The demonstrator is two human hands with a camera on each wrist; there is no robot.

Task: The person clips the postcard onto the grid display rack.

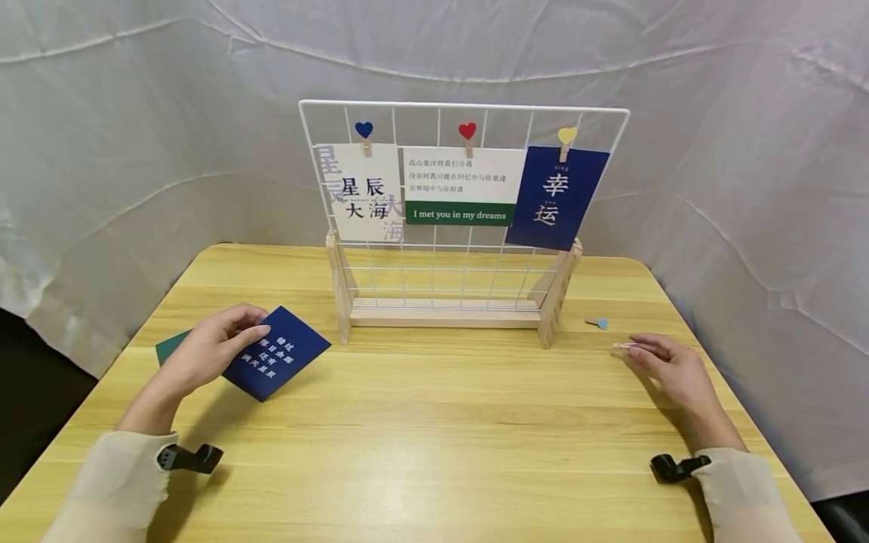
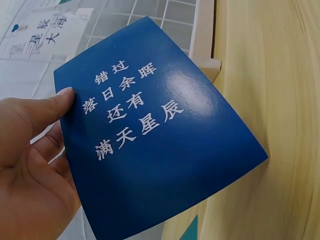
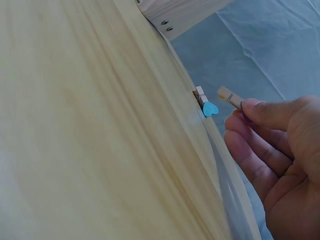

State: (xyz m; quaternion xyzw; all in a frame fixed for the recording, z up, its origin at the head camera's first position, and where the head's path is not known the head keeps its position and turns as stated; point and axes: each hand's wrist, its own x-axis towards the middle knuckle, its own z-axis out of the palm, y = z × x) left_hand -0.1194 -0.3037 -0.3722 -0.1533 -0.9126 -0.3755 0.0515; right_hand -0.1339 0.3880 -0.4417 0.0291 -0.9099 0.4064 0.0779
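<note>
My left hand (image 1: 216, 343) pinches a dark blue card (image 1: 288, 351) with white Chinese lettering by one edge, thumb on its printed face. The card is tilted above the table, and the left wrist view shows its lettering (image 2: 135, 105) up close. Behind that hand, part of a green card (image 1: 171, 345) shows; the rest is hidden. At the right, my right hand (image 1: 675, 369) pinches a small wooden clothespin (image 3: 230, 97) between thumb and fingers. A second clothespin with a light blue heart (image 3: 210, 109) lies on the table just beyond those fingertips.
A white wire grid (image 1: 434, 268) stands upright in a wooden base (image 1: 444, 313) at the table's back. Heart clothespins clip a white card (image 1: 360, 215), a white-and-green card (image 1: 458, 192) and a blue card (image 1: 560, 200) to it. Pale cloth (image 1: 747, 188) hangs around the table (image 1: 441, 452).
</note>
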